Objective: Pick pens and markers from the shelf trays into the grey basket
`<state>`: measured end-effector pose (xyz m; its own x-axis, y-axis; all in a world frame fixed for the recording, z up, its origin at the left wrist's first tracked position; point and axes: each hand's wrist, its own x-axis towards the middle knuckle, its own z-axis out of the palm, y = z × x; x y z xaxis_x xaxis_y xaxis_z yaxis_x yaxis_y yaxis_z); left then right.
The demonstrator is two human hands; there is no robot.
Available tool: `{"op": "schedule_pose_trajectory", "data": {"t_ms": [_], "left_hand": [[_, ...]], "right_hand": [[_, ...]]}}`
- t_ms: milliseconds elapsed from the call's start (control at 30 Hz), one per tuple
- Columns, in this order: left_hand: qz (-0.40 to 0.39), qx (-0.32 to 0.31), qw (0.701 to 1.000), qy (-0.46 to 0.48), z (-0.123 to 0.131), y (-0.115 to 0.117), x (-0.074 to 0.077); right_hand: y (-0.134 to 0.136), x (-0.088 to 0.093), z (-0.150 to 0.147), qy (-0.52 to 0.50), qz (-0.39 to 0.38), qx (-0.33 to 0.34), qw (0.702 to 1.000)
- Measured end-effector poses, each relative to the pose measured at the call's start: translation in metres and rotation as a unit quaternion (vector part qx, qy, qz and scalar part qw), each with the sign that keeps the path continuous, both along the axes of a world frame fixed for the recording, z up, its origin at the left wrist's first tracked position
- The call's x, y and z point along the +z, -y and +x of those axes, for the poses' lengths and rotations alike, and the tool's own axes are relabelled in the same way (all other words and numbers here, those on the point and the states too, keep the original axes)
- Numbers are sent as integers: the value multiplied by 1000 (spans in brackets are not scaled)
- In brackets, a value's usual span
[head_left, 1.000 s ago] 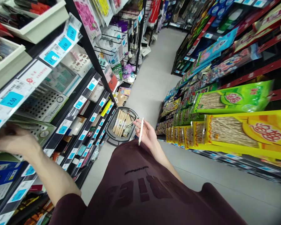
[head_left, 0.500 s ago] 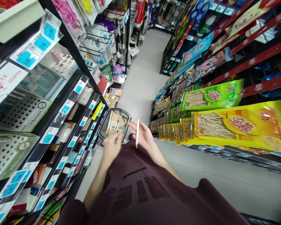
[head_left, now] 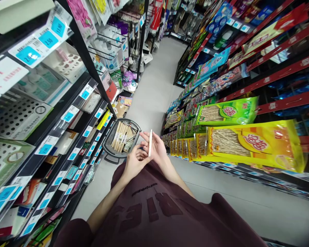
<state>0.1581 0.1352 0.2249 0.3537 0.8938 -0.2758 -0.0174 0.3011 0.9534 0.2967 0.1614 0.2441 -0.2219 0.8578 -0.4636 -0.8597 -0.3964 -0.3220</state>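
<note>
A slim white pen (head_left: 150, 143) stands nearly lengthwise in front of my shirt. My right hand (head_left: 158, 148), palm turned up and fingers curled, holds it. My left hand (head_left: 136, 160) has its thumb and fingertips at the pen's lower end, close against my right hand. Just beyond my left hand is a dark grey basket (head_left: 108, 148). Inside it lie several tan, stick-like packs (head_left: 121, 134) and thin, pen-like pieces (head_left: 130, 133); their exact kind is too small to tell.
Shelves with blue price tags (head_left: 70, 113) and perforated boxes (head_left: 20, 113) line my left. On my right hang yellow snack bags (head_left: 247, 144) and green snack bags (head_left: 226, 111), jutting into the aisle. The grey floor (head_left: 154, 75) runs ahead between the racks.
My left hand has moved right from beside the basket to the pen's lower end. The pen stays in my right hand. The basket's front handle now shows.
</note>
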Motion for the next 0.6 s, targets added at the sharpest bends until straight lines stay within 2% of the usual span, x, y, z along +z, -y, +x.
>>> {"op": "schedule_pose_trajectory", "data": {"t_ms": [200,433,600], "left_hand": [[14,-6,1000,-11,-3,0,0],[-57,-36,996,64,-13,-3,0],[-78,-46,991,98,-14,-4,-1]], "right_hand": [[-2,2,-3,-13,30,4,999],[-3,2,-4,11,11,-11,1000],[-2,1,-5,10,25,-1,1000]]}}
